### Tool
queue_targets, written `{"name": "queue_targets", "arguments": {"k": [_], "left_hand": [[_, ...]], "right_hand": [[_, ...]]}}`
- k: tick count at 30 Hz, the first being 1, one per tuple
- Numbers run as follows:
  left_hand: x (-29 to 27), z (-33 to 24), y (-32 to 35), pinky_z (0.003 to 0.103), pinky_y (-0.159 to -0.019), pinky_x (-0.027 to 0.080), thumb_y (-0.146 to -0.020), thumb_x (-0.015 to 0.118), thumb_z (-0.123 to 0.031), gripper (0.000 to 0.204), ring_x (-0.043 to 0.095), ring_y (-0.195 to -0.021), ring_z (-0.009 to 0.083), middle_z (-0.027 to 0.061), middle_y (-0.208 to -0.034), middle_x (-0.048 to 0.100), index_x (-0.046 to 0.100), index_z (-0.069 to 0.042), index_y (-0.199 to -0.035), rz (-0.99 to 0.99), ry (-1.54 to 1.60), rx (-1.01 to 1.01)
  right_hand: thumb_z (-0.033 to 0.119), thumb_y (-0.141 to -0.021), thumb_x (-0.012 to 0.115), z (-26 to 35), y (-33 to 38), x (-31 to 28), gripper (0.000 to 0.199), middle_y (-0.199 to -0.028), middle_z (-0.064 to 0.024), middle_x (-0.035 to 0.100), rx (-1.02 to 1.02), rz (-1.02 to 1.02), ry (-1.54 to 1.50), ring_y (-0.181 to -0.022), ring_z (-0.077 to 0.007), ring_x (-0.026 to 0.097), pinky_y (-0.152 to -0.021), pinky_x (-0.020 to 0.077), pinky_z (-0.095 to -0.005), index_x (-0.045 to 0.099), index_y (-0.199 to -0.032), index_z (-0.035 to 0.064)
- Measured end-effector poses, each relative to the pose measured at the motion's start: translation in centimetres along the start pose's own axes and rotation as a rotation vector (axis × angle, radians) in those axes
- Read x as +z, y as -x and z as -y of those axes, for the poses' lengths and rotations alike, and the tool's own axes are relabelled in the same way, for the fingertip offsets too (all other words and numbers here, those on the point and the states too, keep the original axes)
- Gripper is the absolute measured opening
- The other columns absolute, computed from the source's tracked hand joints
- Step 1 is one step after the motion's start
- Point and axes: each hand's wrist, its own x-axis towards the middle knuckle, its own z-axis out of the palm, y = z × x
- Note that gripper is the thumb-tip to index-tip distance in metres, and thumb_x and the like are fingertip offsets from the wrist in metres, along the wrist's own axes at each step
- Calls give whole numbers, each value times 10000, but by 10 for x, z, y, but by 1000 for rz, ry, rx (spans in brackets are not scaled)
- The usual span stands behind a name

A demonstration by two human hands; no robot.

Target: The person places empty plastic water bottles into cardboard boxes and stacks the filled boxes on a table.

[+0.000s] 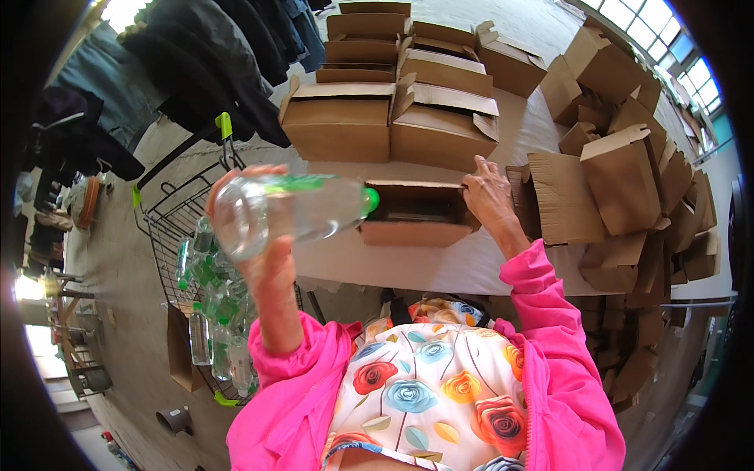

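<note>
A clear plastic bottle [302, 208] with a green cap and a green label lies in the grip of my left hand [271, 271]. It is held sideways, its cap pointing right toward an open cardboard box [420, 233] on the table in front of me. The cap end reaches the left end of that box. At the box's right end, my right hand [488, 195] grips the rim, thumb and fingers at the far right corner. The inside of the box is dark, so I cannot tell what is in it.
A wire shopping cart [161, 216] with green corners stands at my left, holding several similar bottles [220, 314]. Rows of open cardboard boxes [336, 122] line the table's far side. More boxes [620, 184] are piled at right. Dark clothes [196, 63] hang at the far left.
</note>
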Motion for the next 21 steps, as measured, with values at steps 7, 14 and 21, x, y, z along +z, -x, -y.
{"name": "queue_targets", "arguments": {"k": [7,14,21], "left_hand": [[66,62,-9,359,-888,430,-589,808,-146,784,515,-1028,218,112,-1103,500,350,-99,-1224,431,10,-261],[74,129,20,310,-826,449,-588,772,-77,673,543,-952,183,94,-1021,538,413,-75,-1157,873,-421,-539],[94,179,37,377,-831,433,-592,768,-164,715,535,-976,362,222,-1010,553,374,-9,-1168,1306,-682,-525]], "right_hand": [[293,-793,551,-28,-9,17,241,-781,-149,622,174,88,-392,-752,-306,594,-683,463,-402,644,-855,80],[291,-804,519,-32,-10,26,228,-748,-132,634,244,89,-484,-741,-321,612,-692,475,-419,662,-818,113],[256,-816,518,-38,-3,47,241,-746,-122,639,265,-7,-780,-713,-269,618,-648,481,-372,652,-766,62]]}}
